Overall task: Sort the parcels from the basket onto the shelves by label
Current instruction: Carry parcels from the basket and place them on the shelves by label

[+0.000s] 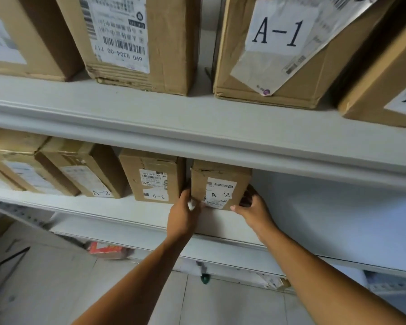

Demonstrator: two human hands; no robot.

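The small brown cardboard parcel labelled A-2 (220,185) stands at the front edge of the white middle shelf (314,207), gripped at its sides by the left hand (184,213) and right hand (252,207), with bare shelf open to its right and another brown A-2 carton (154,175) just beside it on the left. The right fingers are partly hidden behind the parcel, and the upper shelf's lip (197,141) cuts off its top. Below lies pale tiled floor (56,289), with a blurred red item (104,249) I cannot identify.

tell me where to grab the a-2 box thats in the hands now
Grip the A-2 box by its two upright side faces, from the front. A neighbouring box crowds its left, so the left hand stays at the front corner; the right hand wraps the open side.
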